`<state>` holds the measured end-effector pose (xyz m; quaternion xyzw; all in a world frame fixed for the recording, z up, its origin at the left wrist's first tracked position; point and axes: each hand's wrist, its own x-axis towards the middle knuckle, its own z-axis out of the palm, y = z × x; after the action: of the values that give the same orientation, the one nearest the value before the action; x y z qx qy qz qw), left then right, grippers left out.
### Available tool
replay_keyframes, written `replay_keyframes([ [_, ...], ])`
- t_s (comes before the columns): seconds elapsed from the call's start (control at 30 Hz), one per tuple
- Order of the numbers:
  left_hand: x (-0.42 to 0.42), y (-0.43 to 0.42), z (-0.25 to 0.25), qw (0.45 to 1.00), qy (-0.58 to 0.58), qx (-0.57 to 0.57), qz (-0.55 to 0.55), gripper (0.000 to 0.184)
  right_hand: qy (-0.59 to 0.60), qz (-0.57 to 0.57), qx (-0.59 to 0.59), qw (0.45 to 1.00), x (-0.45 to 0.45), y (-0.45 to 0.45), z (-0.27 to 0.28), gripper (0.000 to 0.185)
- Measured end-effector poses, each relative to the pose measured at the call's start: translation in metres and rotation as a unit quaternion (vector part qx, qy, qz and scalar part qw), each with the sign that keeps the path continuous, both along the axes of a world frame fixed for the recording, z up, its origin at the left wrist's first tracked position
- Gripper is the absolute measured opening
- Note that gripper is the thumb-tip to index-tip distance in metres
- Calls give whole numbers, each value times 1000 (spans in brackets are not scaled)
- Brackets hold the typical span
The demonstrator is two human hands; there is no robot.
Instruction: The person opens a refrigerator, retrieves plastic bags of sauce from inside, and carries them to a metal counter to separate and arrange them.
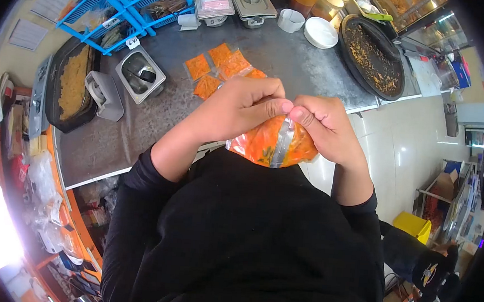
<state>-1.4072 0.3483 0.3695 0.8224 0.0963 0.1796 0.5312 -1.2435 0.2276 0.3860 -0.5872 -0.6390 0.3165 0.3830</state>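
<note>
Close in front of my chest I hold a clear plastic packet (259, 144) filled with orange food and some green bits; a silver-grey strip runs down its side. My left hand (245, 106) pinches the packet's top edge, thumb against curled fingers. Right beside it, my right hand (328, 126) pinches the same edge, and the two thumb tips nearly touch. The upper edge of the packet is mostly hidden behind my fingers. Just beyond my left hand, several small flat packets (198, 67) of similar orange food lie on the metal table (166, 112).
At the left stand a black tray of brown crumbs (74, 83), a grey plastic holder (104, 95) and a steel container (141, 75). Blue baskets (102, 20) and lidded steel pans (252, 6) line the back. White lids (321, 32) and a large black pan (372, 56) sit right.
</note>
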Motion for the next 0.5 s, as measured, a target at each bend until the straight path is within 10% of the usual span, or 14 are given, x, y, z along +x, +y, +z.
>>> replay_keyframes([
  [0.33, 43, -33, -18, 935, -142, -289, 151, 21, -125, -58, 253, 958, 29, 16, -17, 10],
  [0.5, 60, -28, -26, 935, -109, -322, 106, 22, 21, 36, 34, 999, 68, 19, -12, 11],
])
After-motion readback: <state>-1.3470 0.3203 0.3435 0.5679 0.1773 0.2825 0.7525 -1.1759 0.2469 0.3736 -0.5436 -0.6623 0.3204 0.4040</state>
